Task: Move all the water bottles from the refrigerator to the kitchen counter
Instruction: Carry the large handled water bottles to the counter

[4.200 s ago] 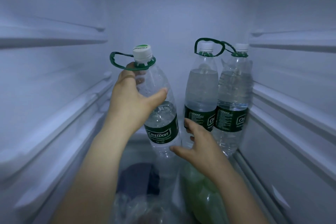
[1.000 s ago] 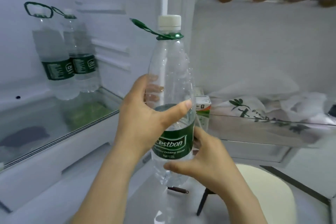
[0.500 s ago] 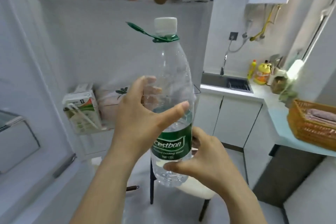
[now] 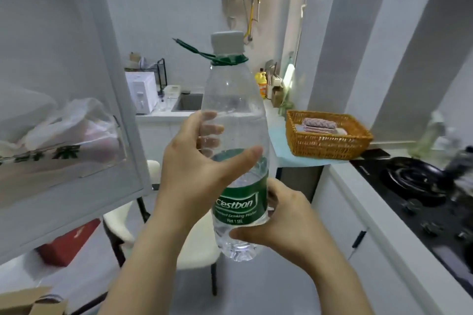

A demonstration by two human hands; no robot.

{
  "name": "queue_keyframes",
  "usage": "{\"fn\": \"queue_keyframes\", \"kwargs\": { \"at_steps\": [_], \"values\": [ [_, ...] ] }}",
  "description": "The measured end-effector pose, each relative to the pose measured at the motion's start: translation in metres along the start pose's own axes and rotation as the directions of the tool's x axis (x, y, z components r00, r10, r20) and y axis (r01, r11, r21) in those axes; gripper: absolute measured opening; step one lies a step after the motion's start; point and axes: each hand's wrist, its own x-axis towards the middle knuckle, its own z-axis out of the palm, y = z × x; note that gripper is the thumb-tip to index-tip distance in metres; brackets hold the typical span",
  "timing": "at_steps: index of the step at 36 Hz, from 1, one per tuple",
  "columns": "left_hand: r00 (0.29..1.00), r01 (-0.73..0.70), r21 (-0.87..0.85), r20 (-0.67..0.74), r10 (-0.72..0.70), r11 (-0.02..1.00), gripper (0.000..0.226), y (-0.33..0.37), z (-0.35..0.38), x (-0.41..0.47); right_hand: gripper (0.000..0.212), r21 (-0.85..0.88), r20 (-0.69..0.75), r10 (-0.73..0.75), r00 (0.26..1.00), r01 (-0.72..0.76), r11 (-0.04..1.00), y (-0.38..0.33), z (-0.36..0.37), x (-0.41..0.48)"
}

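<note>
Bottle (image 4: 234, 115) has swung from fridge door (image 4: 64, 59) toward counter (image 4: 384, 212); left hand (image 4: 194, 174) and right hand (image 4: 281, 220) grip it; basket (image 4: 327, 140) ahead.

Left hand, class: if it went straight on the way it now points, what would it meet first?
The left hand holds the water bottle. Beyond that the way looks free up to the counter beside the wicker basket, though depth is unclear.

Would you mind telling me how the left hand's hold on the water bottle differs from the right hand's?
The left hand grips the bottle at mid-height from the left; the right hand grips it lower, near the base, from the right. The left hand's fingers show through the clear plastic; the right hand's are largely hidden. Both curl round it.
</note>
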Motion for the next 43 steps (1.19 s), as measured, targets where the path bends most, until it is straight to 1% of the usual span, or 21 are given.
{"fn": "queue_keyframes", "kwargs": {
  "at_steps": [5,10,14,16,21,25,29,34,38,43],
  "values": [
    [0.987,-0.035,-0.076,0.151,0.046,0.996,0.08,0.014,0.057,0.004,0.069,0.008,-0.121,0.111,0.987,-0.11,0.994,0.031,-0.038,-0.018],
    [0.953,-0.057,-0.152,0.285,0.099,0.987,0.081,0.024,0.109,0.009,0.069,0.009,-0.252,0.216,0.943,-0.221,0.975,0.055,-0.071,-0.035],
    [0.905,-0.077,-0.229,0.393,0.164,0.97,0.054,0.031,0.147,0.015,0.067,0.023,-0.33,0.314,0.89,-0.325,0.945,0.072,-0.094,-0.046],
    [0.872,-0.094,-0.261,0.444,0.206,0.961,0.05,0.033,0.166,0.018,0.066,0.037,-0.371,0.358,0.857,-0.372,0.928,0.08,-0.104,-0.049],
    [0.792,-0.095,-0.36,0.538,0.29,0.928,0.053,0.039,0.21,0.029,0.069,0.062,-0.473,0.441,0.763,-0.47,0.88,0.096,-0.125,-0.054],
    [0.724,-0.101,-0.433,0.585,0.365,0.896,0.049,0.041,0.241,0.035,0.07,0.118,-0.543,0.506,0.67,-0.536,0.836,0.106,-0.137,-0.057],
    [0.635,-0.097,-0.494,0.638,0.436,0.864,0.048,0.049,0.268,0.032,0.071,0.168,-0.605,0.56,0.566,-0.596,0.785,0.112,-0.143,-0.067],
    [0.522,-0.027,-0.541,0.71,0.474,0.841,0.051,0.058,0.3,0.017,0.067,0.218,-0.67,0.613,0.419,-0.678,0.702,0.12,-0.148,-0.091],
    [0.45,0.011,-0.56,0.743,0.496,0.829,0.046,0.068,0.318,-0.005,0.072,0.258,-0.704,0.64,0.308,-0.729,0.634,0.126,-0.151,-0.116],
    [0.371,0.048,-0.576,0.769,0.52,0.816,0.05,0.084,0.338,-0.037,0.071,0.302,-0.721,0.66,0.213,-0.76,0.575,0.13,-0.158,-0.149]
  ]
}}
